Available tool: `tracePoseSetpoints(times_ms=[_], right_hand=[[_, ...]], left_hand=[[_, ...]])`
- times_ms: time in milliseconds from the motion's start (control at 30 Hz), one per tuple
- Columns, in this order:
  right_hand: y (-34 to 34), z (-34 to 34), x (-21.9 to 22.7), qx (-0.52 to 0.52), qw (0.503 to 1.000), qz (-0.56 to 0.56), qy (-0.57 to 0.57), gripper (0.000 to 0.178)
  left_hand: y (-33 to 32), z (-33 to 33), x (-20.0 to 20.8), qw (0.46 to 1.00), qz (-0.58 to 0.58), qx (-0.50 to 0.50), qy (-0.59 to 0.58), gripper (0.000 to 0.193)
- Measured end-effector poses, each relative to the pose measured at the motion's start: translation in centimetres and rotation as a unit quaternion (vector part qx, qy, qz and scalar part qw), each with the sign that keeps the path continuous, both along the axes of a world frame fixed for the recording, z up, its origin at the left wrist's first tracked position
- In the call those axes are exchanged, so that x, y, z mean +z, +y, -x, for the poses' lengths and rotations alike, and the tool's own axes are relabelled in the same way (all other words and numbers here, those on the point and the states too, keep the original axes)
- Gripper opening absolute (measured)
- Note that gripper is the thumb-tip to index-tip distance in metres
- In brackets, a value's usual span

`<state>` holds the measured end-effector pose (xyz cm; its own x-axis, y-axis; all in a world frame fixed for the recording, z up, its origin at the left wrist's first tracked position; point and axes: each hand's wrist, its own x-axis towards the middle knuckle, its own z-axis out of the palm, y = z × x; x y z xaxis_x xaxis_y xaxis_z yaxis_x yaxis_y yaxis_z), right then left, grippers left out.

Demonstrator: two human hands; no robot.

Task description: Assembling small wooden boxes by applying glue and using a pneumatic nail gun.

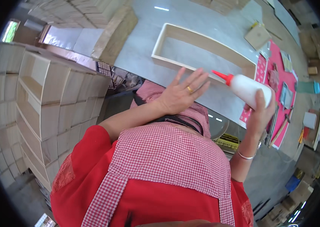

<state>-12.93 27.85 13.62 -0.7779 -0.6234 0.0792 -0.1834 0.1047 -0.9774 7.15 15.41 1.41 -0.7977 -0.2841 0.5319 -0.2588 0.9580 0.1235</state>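
Observation:
My right hand (pixel 260 109) grips a white squeeze bottle (pixel 249 90) with a red cap and a long red pointed nozzle. The bottle is tilted, its tip pointing left over the near side of a wooden frame (pixel 209 38). This frame is a long, shallow rectangle of pale wood lying on the grey tabletop (pixel 141 45), whose surface shows through its middle. My left hand (pixel 184 90) is held out flat with its fingers spread, close to the frame's near edge; nothing is in it. Whether those fingertips touch the wood I cannot tell.
Stacked wooden boxes (pixel 56 98) rise on the left. At the table's right lies a pink sheet (pixel 277 68) with a hammer (pixel 280 130) and small packets. A wooden block (pixel 257 36) sits at the far right, and a long wooden piece (pixel 115 34) stands at the far left.

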Motion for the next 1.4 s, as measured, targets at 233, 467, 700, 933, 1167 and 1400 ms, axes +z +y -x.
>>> tracePoseSetpoints(times_ms=[233, 467, 700, 933, 1167, 1400], right_hand=[[-7.9, -6.0, -1.7, 0.128, 0.991, 0.017, -0.040, 0.042], [-10.8, -7.3, -2.4, 0.145, 0.989, -0.010, 0.038, 0.044], [-9.8, -6.0, -2.1, 0.134, 0.989, -0.025, 0.065, 0.043], [-6.7, -4.1, -1.0, 0.081, 0.991, -0.046, 0.093, 0.038], [-2.7, -0.8, -0.4, 0.045, 0.994, -0.066, 0.067, 0.036], [1.4, 2.0, -0.2, -0.024, 0.992, -0.084, 0.087, 0.036]], left_hand=[[-0.1, -0.5, 0.2, 0.999, -0.004, -0.032, 0.015, 0.048], [-0.4, -0.8, -0.3, 0.999, -0.014, -0.049, 0.010, 0.047], [-0.2, -0.9, -0.3, 0.998, -0.028, -0.053, 0.030, 0.043], [0.2, -1.1, 0.0, 0.996, -0.030, -0.069, 0.052, 0.035], [0.5, -0.9, -0.1, 0.993, -0.044, -0.103, 0.044, 0.031], [0.6, -0.7, -0.1, 0.991, -0.052, -0.115, 0.035, 0.033]])
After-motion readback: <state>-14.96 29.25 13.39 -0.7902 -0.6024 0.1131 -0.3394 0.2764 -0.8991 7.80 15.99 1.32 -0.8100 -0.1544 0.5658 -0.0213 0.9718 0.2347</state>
